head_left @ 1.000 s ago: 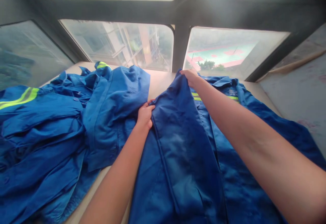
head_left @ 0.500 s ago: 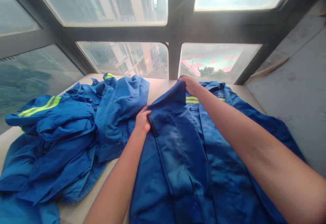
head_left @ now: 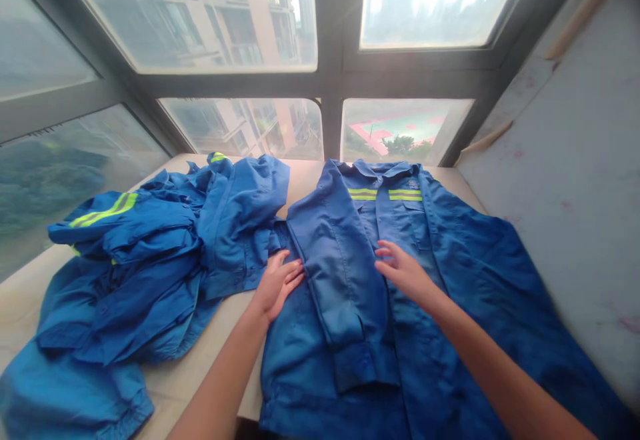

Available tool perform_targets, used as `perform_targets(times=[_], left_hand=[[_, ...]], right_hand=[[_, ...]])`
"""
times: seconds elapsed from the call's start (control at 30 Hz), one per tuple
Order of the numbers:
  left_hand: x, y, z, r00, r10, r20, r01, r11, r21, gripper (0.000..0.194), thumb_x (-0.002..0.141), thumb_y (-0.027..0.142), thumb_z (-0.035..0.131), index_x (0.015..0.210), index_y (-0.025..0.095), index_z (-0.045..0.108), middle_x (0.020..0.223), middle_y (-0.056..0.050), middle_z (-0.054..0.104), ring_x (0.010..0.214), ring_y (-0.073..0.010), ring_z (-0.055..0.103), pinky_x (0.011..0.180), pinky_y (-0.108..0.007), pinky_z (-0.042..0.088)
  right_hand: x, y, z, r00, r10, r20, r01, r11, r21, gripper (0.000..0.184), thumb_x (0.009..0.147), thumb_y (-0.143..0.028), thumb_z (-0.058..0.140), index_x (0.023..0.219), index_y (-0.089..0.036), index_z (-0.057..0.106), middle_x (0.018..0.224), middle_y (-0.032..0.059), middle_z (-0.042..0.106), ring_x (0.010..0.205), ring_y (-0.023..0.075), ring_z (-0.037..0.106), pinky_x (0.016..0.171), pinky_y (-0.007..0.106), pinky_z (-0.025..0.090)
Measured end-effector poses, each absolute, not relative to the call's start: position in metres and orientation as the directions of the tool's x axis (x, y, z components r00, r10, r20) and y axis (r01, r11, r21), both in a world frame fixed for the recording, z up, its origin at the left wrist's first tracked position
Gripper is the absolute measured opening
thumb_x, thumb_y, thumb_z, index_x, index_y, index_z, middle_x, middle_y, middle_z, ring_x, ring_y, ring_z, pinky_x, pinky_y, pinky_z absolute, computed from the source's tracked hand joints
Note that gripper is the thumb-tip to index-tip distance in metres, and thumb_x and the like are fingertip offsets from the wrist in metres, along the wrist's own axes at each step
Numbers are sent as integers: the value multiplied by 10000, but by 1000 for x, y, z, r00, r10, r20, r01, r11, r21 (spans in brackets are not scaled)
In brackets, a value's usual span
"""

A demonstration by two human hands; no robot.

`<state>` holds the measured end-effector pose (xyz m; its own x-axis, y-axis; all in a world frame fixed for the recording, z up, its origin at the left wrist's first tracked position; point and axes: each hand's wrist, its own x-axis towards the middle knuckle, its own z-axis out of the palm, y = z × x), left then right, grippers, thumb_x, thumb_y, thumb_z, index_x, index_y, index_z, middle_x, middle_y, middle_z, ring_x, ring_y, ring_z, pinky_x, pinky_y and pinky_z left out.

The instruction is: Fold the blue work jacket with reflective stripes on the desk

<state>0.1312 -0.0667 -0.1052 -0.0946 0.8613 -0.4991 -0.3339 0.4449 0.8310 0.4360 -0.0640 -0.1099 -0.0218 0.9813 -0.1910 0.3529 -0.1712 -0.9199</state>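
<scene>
- Yellow-striped blue fabric jacket [head_left: 415, 350]: lying flat, long axis running away from you.
- Left hand [head_left: 280, 285], loosely spread: on its left side, beside the plain blue sleeve [head_left: 337, 260].
- Right hand [head_left: 400, 270] (fingers parted, nothing held): by that sleeve's other edge.

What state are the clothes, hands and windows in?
Blue jacket: laid out, front up
Sleeve between the hands: laid over the jacket's front
Other sleeve: spread outward
Other blue clothes: crumpled in a heap
Left hand: open, at the jacket's edge
Right hand: open, over the jacket's front
Windows: look shut
</scene>
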Motion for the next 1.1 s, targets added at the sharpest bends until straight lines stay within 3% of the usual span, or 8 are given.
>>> perform_targets(times=[0.17, 0.3, 0.4, 0.5, 0.7, 0.83, 0.97, 1.1], left_hand=[[135, -125, -92, -85, 878, -472, -205, 448, 870, 652, 791, 346, 694, 1357, 218, 397, 1236, -170, 651, 1078, -243, 676, 944, -395, 544], [148, -166, -95, 49, 900, -433, 194, 417, 888, 455, 808, 422, 630, 1204, 210, 559, 1011, -115, 729, 923, -252, 707, 812, -388, 572], [148, -197, -107, 47, 989, -138, 592, 84, 801, 273, 829, 374, 569, 1044, 232, 659, 964, -94, 708, 929, -271, 676, 862, -428, 546], [138, -221, -121, 81, 989, 125, 765, -142, 628, 253, 859, 299, 505, 1034, 240, 679, 1022, -109, 667, 992, -284, 642, 934, -467, 511], [129, -242, -130, 121, 970, 210, 770, -225, 597, 283, 914, 279, 462, 1115, 259, 659, 1149, -107, 641, 1103, -261, 609, 1008, -449, 482], [121, -255, -129, -132, 960, 247, 786, -51, 616, 322, 888, 364, 501, 1146, 229, 636, 1219, -137, 622, 1177, -299, 575, 1069, -493, 429], [101, -273, -132, -446, 895, -25, 551, 297, 780, 499, 817, 567, 532, 1112, 172, 614, 1064, -159, 685, 974, -306, 669, 890, -455, 543], [97, -284, -121, -383, 874, -300, 309, 427, 850, 671, 711, 671, 611, 1136, 152, 610, 871, -103, 732, 838, -276, 697, 720, -367, 562]], right_hand=[[451, -173, -112, -20, 966, -257, 215, -247, -945, 452, 821, -446, 573, 1206, -212, 608, 1067, 88, 703, 867, 226, 703, 770, 369, 585], [433, -214, -112, -137, 956, -258, 395, -186, -900, 453, 840, -379, 547, 1266, -231, 585, 989, 58, 710, 824, 218, 689, 774, 380, 578], [411, -234, -111, -174, 982, -75, 558, 35, -829, 528, 791, -275, 593, 1318, -264, 565, 1226, 88, 638, 1071, 264, 628, 943, 427, 525], [396, -246, -115, -251, 966, 64, 661, 219, -718, 587, 751, -171, 595, 1329, -270, 570, 1371, 99, 548, 1266, 311, 499, 1057, 469, 439], [395, -240, -126, -324, 941, 94, 692, 303, -655, 489, 773, -93, 522, 1217, -267, 631, 1274, 75, 611, 1187, 288, 546, 994, 447, 476], [402, -234, -129, -311, 941, 135, 644, 313, -698, 420, 824, -108, 495, 1189, -262, 636, 1214, 65, 646, 1144, 260, 577, 991, 429, 487], [406, -234, -135, -278, 943, 185, 605, 322, -729, 395, 838, -104, 474, 1173, -242, 632, 1186, 64, 657, 1125, 239, 592, 993, 412, 496], [395, -242, -136, -246, 943, 226, 683, 334, -650, 471, 820, -76, 472, 1244, -230, 607, 1211, 81, 644, 1143, 254, 575, 986, 422, 491]])
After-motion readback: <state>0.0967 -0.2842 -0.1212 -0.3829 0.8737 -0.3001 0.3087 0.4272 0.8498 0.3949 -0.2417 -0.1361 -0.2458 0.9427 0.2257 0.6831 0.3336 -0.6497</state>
